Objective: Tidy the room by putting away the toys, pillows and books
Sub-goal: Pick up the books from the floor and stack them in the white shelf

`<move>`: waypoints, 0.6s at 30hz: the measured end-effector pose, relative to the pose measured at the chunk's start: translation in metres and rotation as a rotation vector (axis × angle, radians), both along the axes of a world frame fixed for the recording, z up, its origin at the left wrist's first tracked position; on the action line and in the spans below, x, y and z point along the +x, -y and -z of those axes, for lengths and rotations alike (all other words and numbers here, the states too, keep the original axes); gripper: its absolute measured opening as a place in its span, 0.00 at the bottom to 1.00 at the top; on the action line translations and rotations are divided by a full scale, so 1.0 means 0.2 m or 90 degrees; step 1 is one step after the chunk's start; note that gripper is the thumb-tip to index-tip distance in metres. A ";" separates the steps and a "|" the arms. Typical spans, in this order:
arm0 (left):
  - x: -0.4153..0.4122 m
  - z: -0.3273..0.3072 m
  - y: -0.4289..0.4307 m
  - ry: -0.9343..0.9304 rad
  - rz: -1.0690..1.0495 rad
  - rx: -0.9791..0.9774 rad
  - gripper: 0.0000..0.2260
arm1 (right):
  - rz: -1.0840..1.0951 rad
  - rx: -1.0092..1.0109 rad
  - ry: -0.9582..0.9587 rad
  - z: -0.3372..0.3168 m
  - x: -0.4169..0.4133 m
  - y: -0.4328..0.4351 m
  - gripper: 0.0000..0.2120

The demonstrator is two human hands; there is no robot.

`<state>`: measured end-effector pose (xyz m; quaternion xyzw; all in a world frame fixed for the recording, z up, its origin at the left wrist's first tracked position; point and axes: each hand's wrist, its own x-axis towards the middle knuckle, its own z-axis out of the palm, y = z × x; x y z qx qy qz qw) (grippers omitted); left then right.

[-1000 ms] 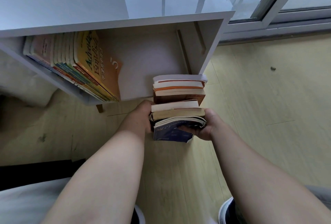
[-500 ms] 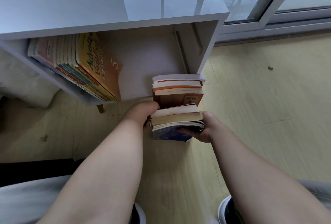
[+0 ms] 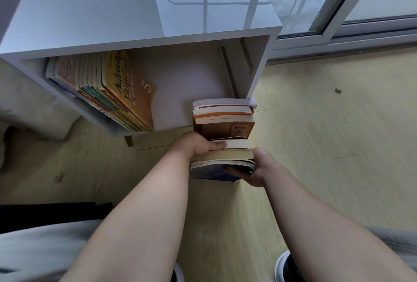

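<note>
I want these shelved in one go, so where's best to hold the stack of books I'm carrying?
Probably clamp the stack of books by its two end covers, one hand from each end. The books are loose, and a gap shows mid-stack where fingers of the left hand sit; the right hand cups the near blue cover.

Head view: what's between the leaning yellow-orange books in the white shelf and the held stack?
Nothing; the head view shows only bare white shelf floor between the leaning yellow-orange books and the held stack of worn paperbacks.
</note>
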<state>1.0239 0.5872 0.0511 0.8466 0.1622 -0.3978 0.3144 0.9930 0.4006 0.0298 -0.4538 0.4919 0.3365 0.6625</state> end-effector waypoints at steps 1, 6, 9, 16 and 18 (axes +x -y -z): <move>-0.01 0.01 -0.01 0.033 -0.025 -0.014 0.38 | 0.006 0.000 -0.001 0.00 0.00 0.00 0.13; -0.04 0.01 -0.06 0.156 0.001 -0.007 0.31 | 0.019 0.009 -0.001 -0.03 -0.02 -0.02 0.13; -0.02 -0.02 -0.05 0.143 0.072 0.016 0.26 | 0.031 0.019 0.000 -0.04 -0.03 -0.01 0.13; 0.00 -0.04 -0.10 0.033 -0.075 -0.135 0.25 | 0.050 0.027 -0.006 -0.04 -0.02 -0.02 0.13; 0.00 -0.03 -0.14 -0.027 -0.138 -0.196 0.20 | 0.052 0.029 -0.006 -0.05 -0.03 -0.03 0.13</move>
